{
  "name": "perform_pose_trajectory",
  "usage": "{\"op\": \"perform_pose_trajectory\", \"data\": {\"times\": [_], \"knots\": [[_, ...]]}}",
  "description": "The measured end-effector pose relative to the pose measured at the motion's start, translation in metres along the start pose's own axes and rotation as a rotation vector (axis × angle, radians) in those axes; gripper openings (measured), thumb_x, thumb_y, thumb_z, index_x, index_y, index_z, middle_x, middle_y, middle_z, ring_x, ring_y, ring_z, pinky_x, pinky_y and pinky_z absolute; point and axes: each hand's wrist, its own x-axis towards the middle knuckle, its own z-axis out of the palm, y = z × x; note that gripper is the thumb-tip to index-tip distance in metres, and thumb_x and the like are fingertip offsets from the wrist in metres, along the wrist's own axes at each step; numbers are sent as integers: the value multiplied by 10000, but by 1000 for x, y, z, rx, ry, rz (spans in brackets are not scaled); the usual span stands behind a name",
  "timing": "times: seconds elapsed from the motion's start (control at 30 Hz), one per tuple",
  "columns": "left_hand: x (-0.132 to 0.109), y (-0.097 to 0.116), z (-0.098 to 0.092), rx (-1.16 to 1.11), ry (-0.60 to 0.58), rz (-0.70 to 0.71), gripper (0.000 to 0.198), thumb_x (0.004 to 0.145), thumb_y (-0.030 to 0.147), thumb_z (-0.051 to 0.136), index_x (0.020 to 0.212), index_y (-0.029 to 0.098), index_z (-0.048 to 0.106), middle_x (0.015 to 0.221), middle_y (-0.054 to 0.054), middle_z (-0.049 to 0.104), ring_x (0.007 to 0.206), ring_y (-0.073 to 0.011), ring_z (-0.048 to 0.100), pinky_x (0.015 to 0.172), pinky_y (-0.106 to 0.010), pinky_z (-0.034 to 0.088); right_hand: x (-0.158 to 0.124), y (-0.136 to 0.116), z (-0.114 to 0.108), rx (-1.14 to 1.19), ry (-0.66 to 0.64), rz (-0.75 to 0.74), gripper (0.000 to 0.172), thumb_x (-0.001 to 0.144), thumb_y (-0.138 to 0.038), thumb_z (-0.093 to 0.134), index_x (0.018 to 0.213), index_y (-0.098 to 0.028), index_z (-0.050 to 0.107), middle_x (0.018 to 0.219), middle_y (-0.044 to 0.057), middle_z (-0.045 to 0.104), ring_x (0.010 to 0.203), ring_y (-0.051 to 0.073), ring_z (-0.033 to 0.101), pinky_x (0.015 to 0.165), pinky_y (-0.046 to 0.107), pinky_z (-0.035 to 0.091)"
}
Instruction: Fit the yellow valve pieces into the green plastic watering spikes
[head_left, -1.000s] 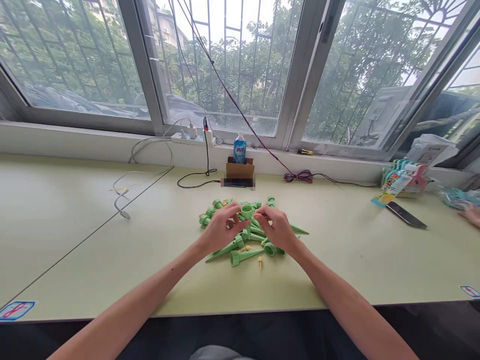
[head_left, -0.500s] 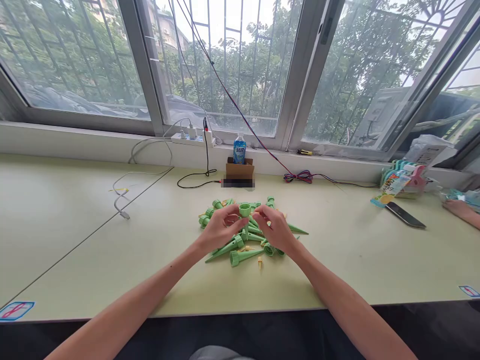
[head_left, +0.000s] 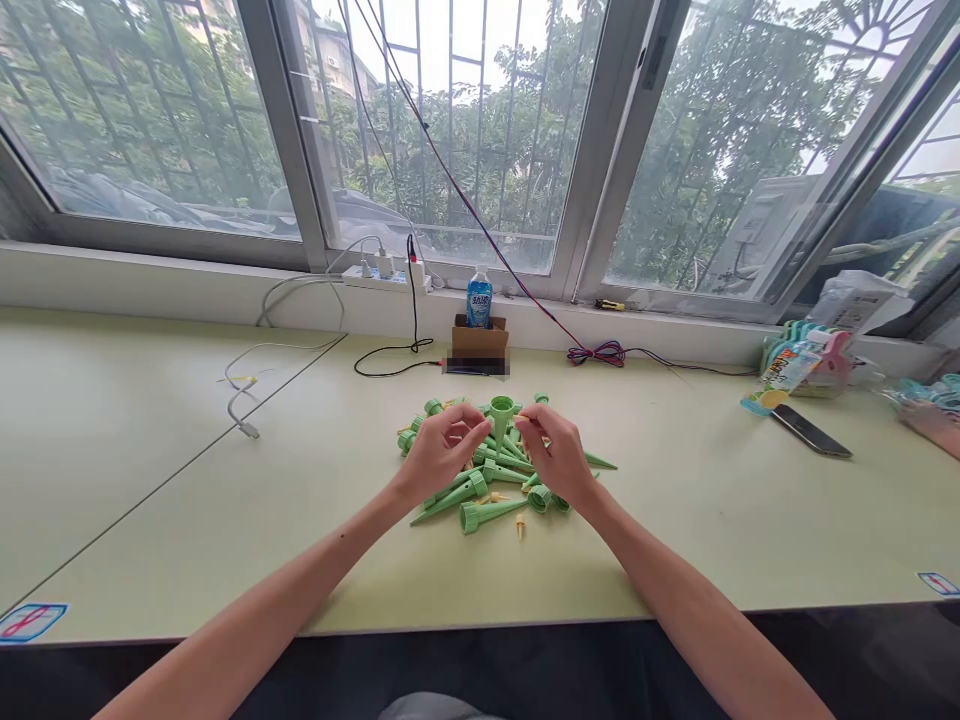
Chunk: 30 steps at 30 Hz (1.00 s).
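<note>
A pile of green cone-shaped plastic spikes (head_left: 487,480) lies on the pale green table (head_left: 225,480), with small yellow pieces (head_left: 520,525) scattered among them. My left hand (head_left: 439,450) is closed in a pinch just left of an upright green spike (head_left: 501,412), whose round open end points up above the pile. My right hand (head_left: 559,455) is closed too, with its fingertips pinched at the spike's right side, where something small and yellowish shows. Which hand bears the spike I cannot tell.
A cardboard box (head_left: 480,340) with a blue-labelled bottle (head_left: 479,296) stands at the back. Cables (head_left: 390,360), a power strip (head_left: 386,275), a white cable (head_left: 247,400). At right, a dark phone (head_left: 811,431), coloured packets (head_left: 799,365) and another person's hand (head_left: 934,420).
The upright green spike has risen a little above the pile and shifted right between my hands. The other person's hand at the far right has drawn back toward the edge.
</note>
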Motion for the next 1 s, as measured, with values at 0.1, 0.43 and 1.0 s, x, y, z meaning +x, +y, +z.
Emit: {"op": "perform_pose_trajectory", "data": {"times": [0.1, 0.43, 1.0], "knots": [[1, 3, -1, -61, -60, -89, 493, 892, 565, 542, 681, 127, 618, 553, 0, 527, 455, -75, 445, 416, -195, 339, 0, -1, -1, -3, 21, -26, 193, 991, -299, 446, 855, -199, 540, 700, 2, 515, 598, 125, 478, 544, 237, 388], [0, 7, -2, -244, -321, -362, 789, 885, 752, 309, 695, 116, 735, 655, -123, 666, 506, -132, 507, 431, -237, 334, 0, -4, 0, 4, -75, -151, 160, 988, -228, 456, 873, -203, 564, 770, 19, 524, 651, 131, 474, 614, 255, 409], [0, 5, -4, -114, -294, -238, 532, 883, 657, 468, 723, 154, 537, 537, -5, 539, 458, -106, 435, 419, -225, 315, 1, -4, -4, -13, -126, -91, 250, 1004, -323, 433, 808, -205, 534, 716, 15, 523, 627, 138, 465, 560, 253, 370]]}}
